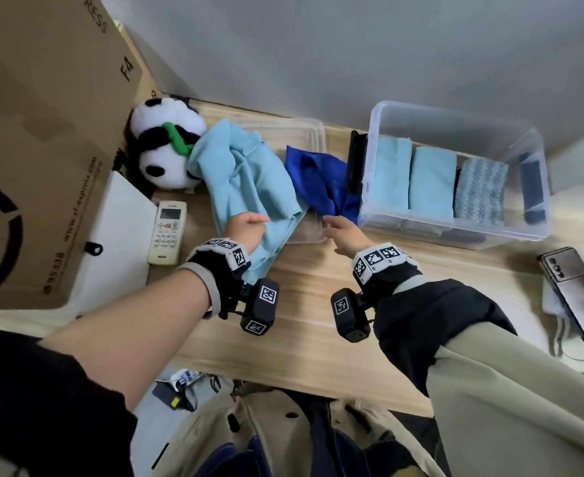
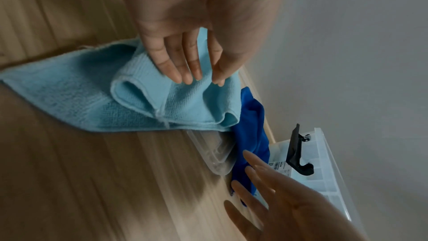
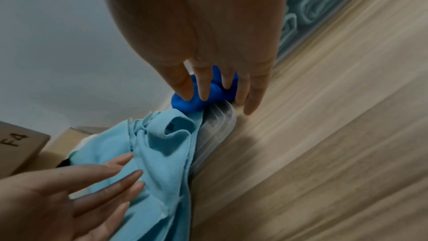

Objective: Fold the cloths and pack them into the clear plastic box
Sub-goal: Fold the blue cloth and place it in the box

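The light blue cloth (image 1: pixel 246 173) is touched on the surface by the left hand (image 1: pixel 246 228) with fingers (image 2: pixel 176 65) straight and together, while the dark blue cloth (image 1: pixel 321 180) lies crumpled just beyond the right hand's (image 1: pixel 345 232) spread fingers (image 3: pixel 203 87), beside the clear plastic box (image 1: pixel 455 228).

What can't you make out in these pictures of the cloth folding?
- Head view: the left hand's fingers are hidden behind its own back, so any grip on the light blue cloth is unclear there.
- Head view: the clear lid is mostly covered by both loose cloths.
- Right wrist view: whether the right hand touches the dark blue cloth is blurred.
- Head view: the clear plastic box's lower layer is hazy.
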`<action>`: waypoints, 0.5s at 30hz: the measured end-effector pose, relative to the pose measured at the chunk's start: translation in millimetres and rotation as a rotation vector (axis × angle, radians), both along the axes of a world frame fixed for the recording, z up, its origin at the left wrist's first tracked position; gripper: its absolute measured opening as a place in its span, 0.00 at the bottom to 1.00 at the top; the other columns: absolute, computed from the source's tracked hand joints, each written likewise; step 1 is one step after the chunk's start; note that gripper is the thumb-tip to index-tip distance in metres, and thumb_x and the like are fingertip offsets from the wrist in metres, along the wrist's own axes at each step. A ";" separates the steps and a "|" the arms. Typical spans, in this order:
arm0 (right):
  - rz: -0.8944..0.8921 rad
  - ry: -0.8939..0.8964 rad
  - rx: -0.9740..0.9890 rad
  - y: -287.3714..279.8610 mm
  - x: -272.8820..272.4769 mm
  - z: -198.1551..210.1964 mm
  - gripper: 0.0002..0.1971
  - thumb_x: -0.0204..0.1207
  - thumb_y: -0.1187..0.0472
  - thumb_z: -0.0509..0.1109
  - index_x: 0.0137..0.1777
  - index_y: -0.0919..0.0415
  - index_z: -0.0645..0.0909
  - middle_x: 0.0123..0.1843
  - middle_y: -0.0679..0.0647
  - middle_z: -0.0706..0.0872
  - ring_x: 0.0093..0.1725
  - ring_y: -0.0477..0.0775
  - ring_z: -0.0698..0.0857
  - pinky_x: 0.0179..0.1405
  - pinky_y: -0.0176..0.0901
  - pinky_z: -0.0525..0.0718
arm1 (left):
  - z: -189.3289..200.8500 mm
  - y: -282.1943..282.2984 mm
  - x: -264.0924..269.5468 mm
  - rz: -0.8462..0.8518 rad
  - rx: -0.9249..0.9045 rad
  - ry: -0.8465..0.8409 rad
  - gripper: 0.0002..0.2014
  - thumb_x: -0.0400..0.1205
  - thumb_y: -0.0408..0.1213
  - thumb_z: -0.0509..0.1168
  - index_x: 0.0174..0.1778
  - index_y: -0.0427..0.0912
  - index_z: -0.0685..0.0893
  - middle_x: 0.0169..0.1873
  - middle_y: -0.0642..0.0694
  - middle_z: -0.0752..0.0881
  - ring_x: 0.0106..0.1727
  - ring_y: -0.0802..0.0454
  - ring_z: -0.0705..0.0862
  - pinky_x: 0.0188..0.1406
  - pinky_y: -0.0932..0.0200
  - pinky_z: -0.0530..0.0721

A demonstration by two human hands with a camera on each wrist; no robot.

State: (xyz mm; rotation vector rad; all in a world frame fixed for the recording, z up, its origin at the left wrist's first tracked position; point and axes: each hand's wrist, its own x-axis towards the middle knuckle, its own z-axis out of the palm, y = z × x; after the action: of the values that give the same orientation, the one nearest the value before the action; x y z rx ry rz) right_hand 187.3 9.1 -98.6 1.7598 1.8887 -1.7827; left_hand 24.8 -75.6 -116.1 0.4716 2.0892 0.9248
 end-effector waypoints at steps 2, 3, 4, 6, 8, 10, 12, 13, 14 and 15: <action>-0.028 0.004 0.017 3.8 -4.5 -4.7 0.22 0.80 0.68 0.58 0.75 0.61 0.71 0.76 0.61 0.69 0.69 0.58 0.72 0.66 0.40 0.72 | 0.6 1.0 -0.4 0.003 0.009 -0.023 0.14 0.76 0.26 0.62 0.53 0.39 0.87 0.56 0.35 0.87 0.61 0.41 0.83 0.61 0.52 0.81; -0.040 0.004 -0.004 6.0 -5.6 -7.1 0.22 0.81 0.68 0.58 0.75 0.61 0.70 0.77 0.59 0.68 0.72 0.57 0.71 0.66 0.39 0.71 | 1.2 2.0 -0.4 0.006 0.015 -0.034 0.14 0.76 0.26 0.61 0.53 0.40 0.87 0.55 0.35 0.87 0.59 0.42 0.84 0.59 0.54 0.81; -0.050 0.006 -0.028 7.6 -6.2 -8.3 0.23 0.81 0.67 0.58 0.76 0.60 0.70 0.78 0.57 0.67 0.72 0.55 0.71 0.62 0.36 0.72 | 2.4 3.0 -0.1 0.002 0.020 -0.042 0.14 0.76 0.26 0.61 0.53 0.40 0.87 0.53 0.35 0.88 0.55 0.44 0.84 0.57 0.56 0.81; -0.075 0.021 -0.033 10.3 -5.5 -10.4 0.23 0.81 0.67 0.58 0.76 0.60 0.69 0.73 0.57 0.73 0.60 0.53 0.78 0.45 0.27 0.75 | 4.6 5.4 1.0 -0.011 0.032 -0.058 0.14 0.77 0.26 0.61 0.53 0.42 0.87 0.42 0.41 0.86 0.48 0.51 0.81 0.50 0.58 0.78; -0.098 0.057 0.024 10.8 -2.6 -11.8 0.22 0.81 0.66 0.59 0.75 0.62 0.70 0.68 0.58 0.78 0.61 0.54 0.80 0.48 0.25 0.73 | 7.5 7.5 1.9 -0.014 0.043 -0.063 0.14 0.77 0.27 0.60 0.52 0.42 0.87 0.32 0.48 0.81 0.42 0.53 0.79 0.46 0.60 0.77; -0.122 0.124 0.117 9.3 -0.1 -11.8 0.18 0.81 0.66 0.62 0.71 0.64 0.76 0.64 0.56 0.81 0.64 0.49 0.79 0.56 0.25 0.70 | 10.3 9.4 2.2 -0.011 0.057 -0.062 0.14 0.76 0.27 0.60 0.49 0.43 0.88 0.27 0.50 0.79 0.35 0.53 0.77 0.43 0.60 0.77; -0.197 0.229 0.191 6.2 1.8 -7.5 0.10 0.78 0.67 0.67 0.57 0.62 0.84 0.50 0.52 0.85 0.46 0.37 0.84 0.44 0.22 0.76 | 15.0 12.4 3.5 -0.010 0.097 -0.061 0.14 0.75 0.26 0.59 0.46 0.45 0.87 0.27 0.51 0.79 0.30 0.56 0.77 0.40 0.59 0.76; -0.230 0.281 0.221 4.3 1.7 -1.9 0.06 0.76 0.69 0.69 0.47 0.59 0.84 0.42 0.50 0.85 0.35 0.31 0.82 0.35 0.21 0.76 | 19.6 14.8 5.0 -0.020 0.131 -0.050 0.14 0.76 0.26 0.59 0.47 0.44 0.87 0.28 0.52 0.79 0.29 0.60 0.77 0.38 0.59 0.77; -0.242 0.318 0.251 3.6 1.3 4.9 0.09 0.74 0.71 0.70 0.40 0.56 0.82 0.38 0.49 0.83 0.28 0.30 0.81 0.29 0.21 0.75 | 25.0 18.5 7.3 -0.043 0.172 -0.032 0.14 0.77 0.25 0.60 0.50 0.41 0.87 0.30 0.54 0.80 0.28 0.65 0.78 0.37 0.62 0.77; -0.237 0.359 0.280 2.8 0.8 12.6 0.12 0.73 0.73 0.70 0.37 0.55 0.79 0.36 0.48 0.82 0.27 0.29 0.81 0.28 0.21 0.75 | 31.5 22.8 9.6 -0.074 0.217 -0.014 0.13 0.77 0.24 0.60 0.52 0.38 0.87 0.33 0.55 0.80 0.29 0.68 0.78 0.37 0.66 0.76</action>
State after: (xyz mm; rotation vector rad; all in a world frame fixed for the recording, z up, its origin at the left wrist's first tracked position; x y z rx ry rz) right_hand 188.1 12.0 -86.0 1.9295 2.2410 -2.1308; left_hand 34.4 -52.9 -84.7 0.6479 1.9544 1.1127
